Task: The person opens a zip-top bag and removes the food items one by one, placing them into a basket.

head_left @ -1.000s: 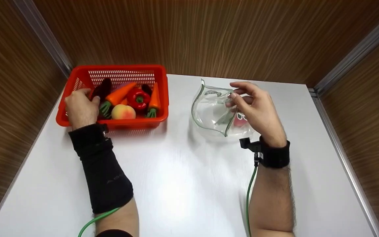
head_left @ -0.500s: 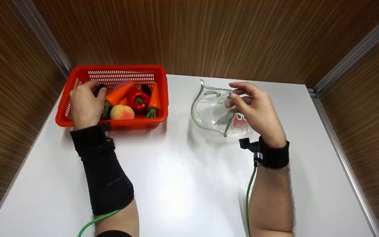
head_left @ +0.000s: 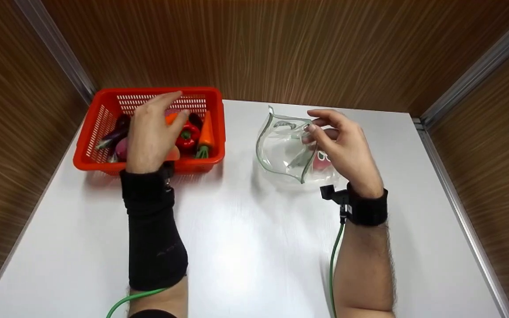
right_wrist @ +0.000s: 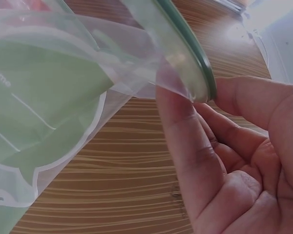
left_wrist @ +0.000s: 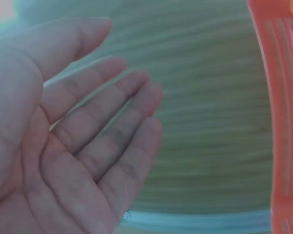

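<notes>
My left hand (head_left: 150, 132) hovers over the red basket (head_left: 201, 166) with nothing in it; the left wrist view shows its fingers (left_wrist: 129, 161) extended and the palm bare. Under and around it lie a red bell pepper (head_left: 187, 137), a carrot (head_left: 207, 132), a dark eggplant (head_left: 115, 134) and a round purple vegetable (head_left: 122, 149). A peach (head_left: 174, 153) is mostly hidden behind the hand. My right hand (head_left: 347, 148) pinches the green-edged rim of a clear plastic bag (head_left: 276, 152) between thumb and finger. The bag's mouth gapes, and a green print (right_wrist: 44, 92) shows on its side.
A white table (head_left: 232, 247) carries the basket at back left and the bag at right of centre. Wood-grain panels (head_left: 254, 53) close off the back and both sides. A green cable (head_left: 335, 265) runs along the right forearm.
My left hand has left the eggplant at the basket's left side and moved right and upward, its fingers straightening. The eggplant now lies uncovered. The right hand and bag stay put.
</notes>
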The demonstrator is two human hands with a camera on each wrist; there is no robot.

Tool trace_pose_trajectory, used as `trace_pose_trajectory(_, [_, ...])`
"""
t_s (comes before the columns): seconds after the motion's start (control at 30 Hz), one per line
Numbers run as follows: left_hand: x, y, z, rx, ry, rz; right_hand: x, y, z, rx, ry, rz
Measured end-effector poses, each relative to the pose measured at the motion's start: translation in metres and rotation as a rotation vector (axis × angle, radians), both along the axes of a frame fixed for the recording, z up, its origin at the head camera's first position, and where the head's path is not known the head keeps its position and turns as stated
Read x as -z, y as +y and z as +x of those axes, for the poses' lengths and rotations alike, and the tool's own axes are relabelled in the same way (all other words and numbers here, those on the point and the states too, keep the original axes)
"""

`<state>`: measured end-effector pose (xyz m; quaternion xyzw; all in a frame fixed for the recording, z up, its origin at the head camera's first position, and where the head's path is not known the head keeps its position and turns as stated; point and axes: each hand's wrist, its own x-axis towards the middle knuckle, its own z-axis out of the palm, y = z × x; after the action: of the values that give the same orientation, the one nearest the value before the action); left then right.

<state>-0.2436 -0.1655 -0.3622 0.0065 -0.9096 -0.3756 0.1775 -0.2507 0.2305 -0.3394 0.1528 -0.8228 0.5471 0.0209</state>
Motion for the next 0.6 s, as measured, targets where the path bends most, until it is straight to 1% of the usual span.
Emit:
trace_pose_trajectory(0.2, [-0.009,0.028,0.005,0.108,0.071,-0.038,0.000,-0.001,-0.001,0.002,0.012,0.013])
trace_pose_trajectory(0.37, [-0.012,0.048,0.009,0.205,0.105,-0.102,0.000,-0.004,0.001,-0.004,0.019,0.005])
trace_pose_trajectory(0.5, [-0.013,0.062,0.010,0.304,0.128,-0.144,-0.001,-0.008,0.003,-0.013,0.028,-0.006])
trace_pose_trajectory(0.6, [-0.012,0.073,0.009,0.388,0.121,-0.168,0.000,-0.010,0.004,-0.026,0.034,-0.021])
